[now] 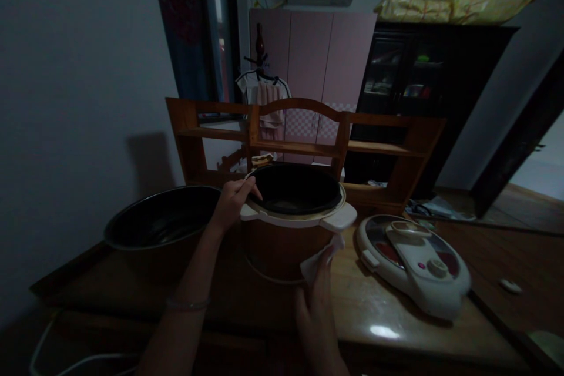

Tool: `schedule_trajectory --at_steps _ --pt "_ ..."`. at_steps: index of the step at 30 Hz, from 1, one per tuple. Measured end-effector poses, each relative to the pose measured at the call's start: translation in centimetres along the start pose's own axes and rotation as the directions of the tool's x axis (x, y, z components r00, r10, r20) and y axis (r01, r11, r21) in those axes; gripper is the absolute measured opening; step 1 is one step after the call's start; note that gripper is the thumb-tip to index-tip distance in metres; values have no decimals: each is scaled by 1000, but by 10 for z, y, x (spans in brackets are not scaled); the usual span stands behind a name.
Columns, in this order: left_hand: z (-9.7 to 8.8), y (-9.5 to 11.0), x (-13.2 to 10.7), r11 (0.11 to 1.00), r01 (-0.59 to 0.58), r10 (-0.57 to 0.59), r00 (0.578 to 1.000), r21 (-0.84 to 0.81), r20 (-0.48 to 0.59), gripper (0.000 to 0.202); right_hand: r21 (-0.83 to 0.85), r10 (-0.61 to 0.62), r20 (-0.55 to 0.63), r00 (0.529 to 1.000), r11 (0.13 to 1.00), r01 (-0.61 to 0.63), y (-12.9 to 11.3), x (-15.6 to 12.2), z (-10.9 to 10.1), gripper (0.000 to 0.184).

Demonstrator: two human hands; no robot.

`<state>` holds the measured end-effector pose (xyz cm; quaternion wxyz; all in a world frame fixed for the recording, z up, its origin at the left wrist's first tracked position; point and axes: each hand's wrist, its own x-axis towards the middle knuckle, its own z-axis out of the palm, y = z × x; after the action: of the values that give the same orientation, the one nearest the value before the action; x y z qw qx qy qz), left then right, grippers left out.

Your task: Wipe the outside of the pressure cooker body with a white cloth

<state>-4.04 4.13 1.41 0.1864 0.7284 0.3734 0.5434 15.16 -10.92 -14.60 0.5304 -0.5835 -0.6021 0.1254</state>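
A pressure cooker body with a pale rim and side handles stands lidless on the wooden desk. Its dark inner pot sits inside. My left hand grips the rim at the cooker's left, fingertips over the edge. Low on the right side of the body, my right hand presses a white cloth against the outer wall. The cloth may be a paper tissue; the dim light does not let me tell. To the right lies the cooker's lid, with a knob and a grip on top.
At the left stands a large dark basin. A wooden shelf rack rises along the desk's back edge. White cable runs at the lower left. Some small white object lies at the far right.
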Motion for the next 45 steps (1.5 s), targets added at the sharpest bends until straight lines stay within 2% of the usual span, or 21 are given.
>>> schedule_trajectory --at_steps 8,12,17,21,26,32,35,38,42,45 --pt "0 0 0 1000 10 -9 1000 15 -8 52 -75 -68 23 997 995 70 11 -23 13 86" --pt "0 0 0 1000 14 -14 1000 12 -11 52 -60 -30 4 1000 998 30 18 -13 10 85" --pt "0 0 0 1000 16 -16 1000 1 -8 53 -21 -33 0 999 999 33 5 1 -1 85" --pt "0 1 0 1000 21 -21 1000 -14 -2 53 -61 -83 14 996 995 84 -3 -7 0 86" --pt "0 0 0 1000 7 -7 1000 3 -4 53 -61 -88 11 996 994 89 6 -12 6 85" --pt "0 1 0 1000 24 -24 1000 5 -1 53 -18 -41 -58 997 999 40 11 22 -14 76" --pt "0 2 0 1000 22 -22 1000 0 -1 54 -4 -80 -52 995 997 80 0 28 -24 79" --pt "0 2 0 1000 19 -19 1000 -1 3 54 -31 -139 0 990 990 139 -8 16 -20 82" --pt "0 1 0 1000 5 -5 1000 14 2 54 -78 -154 29 988 985 156 3 0 -7 86" --pt "0 0 -1 1000 11 -11 1000 6 6 54 -8 -75 -6 997 997 75 17 7 -7 83"
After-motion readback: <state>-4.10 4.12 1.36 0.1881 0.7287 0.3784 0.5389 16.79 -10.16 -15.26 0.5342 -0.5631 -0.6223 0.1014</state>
